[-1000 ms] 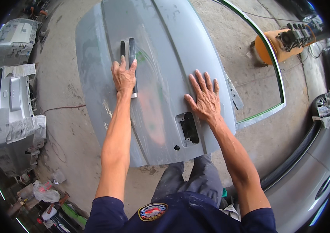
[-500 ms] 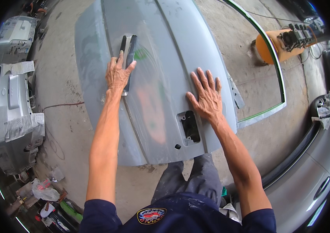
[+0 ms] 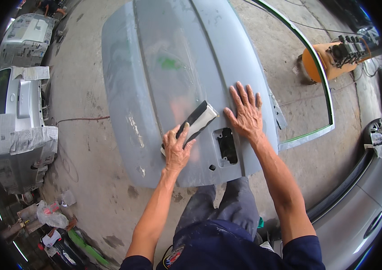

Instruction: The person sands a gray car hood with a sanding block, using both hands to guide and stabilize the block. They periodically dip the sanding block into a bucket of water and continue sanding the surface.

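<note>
A grey primed car door (image 3: pixel 123 85) lies in front of me, with a green spot (image 3: pixel 169 63) and a faint orange patch on its dusty middle. My left hand (image 3: pixel 177 148) is closed on a long black-and-grey sanding block (image 3: pixel 203 118), which lies slantwise on the door's near part. The block's far end points to the upper right, close to the handle recess (image 3: pixel 227 146). My right hand (image 3: pixel 247 116) rests flat on the door's right side, fingers spread, just beyond that recess. Whitish smears (image 3: pixel 134 130) mark the door's left side.
The door's window frame (image 3: pixel 328 94), edged in green, reaches out to the right. Beyond it is an orange air compressor (image 3: pixel 321 63). A silver car (image 3: pixel 353 211) is at lower right. Paper-masked car parts (image 3: pixel 20 108) line the left, and a red hose (image 3: pixel 83 119) crosses the floor.
My left hand has drawn the sanding block nearer to me and rightward, turning it from nearly lengthwise to a slant. My right hand stays flat on the door. The view has shifted slightly.
</note>
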`<state>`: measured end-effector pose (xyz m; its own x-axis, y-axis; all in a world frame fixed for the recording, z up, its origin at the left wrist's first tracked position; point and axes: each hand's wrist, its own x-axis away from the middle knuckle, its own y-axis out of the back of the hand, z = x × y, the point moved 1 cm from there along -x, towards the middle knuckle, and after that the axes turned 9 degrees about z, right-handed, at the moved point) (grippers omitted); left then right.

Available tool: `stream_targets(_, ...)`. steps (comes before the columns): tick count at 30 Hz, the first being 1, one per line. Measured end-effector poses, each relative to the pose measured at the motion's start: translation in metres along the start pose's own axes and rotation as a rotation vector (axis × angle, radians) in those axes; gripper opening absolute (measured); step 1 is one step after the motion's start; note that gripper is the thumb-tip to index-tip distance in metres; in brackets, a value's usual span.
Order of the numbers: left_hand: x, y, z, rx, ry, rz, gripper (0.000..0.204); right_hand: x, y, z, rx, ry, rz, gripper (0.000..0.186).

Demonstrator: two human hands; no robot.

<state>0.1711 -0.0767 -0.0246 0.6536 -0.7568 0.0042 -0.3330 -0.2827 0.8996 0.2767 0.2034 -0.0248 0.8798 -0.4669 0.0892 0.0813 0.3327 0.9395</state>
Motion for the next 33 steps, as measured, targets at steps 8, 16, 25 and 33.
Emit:
stream_targets(8, -0.165, 0.014, 0.053, -0.069, 0.142, -0.196, 0.062, 0.002, -0.003, -0.001, 0.018, -0.018, 0.060, 0.081)
stream_targets(16, -0.023, 0.011, 0.038, -0.228, -0.077, -0.032, 0.073, -0.003, 0.002, -0.001, 0.008, 0.000, 0.039, 0.082)
stream_targets(25, -0.083, 0.000, 0.026, -0.147, 0.073, -0.179, 0.071, 0.001, 0.004, 0.003, -0.017, -0.006, 0.017, 0.081)
stream_targets(33, -0.169, 0.017, 0.076, -0.108, -0.103, -0.171, 0.072, 0.002, -0.002, -0.002, -0.032, 0.021, -0.036, 0.081)
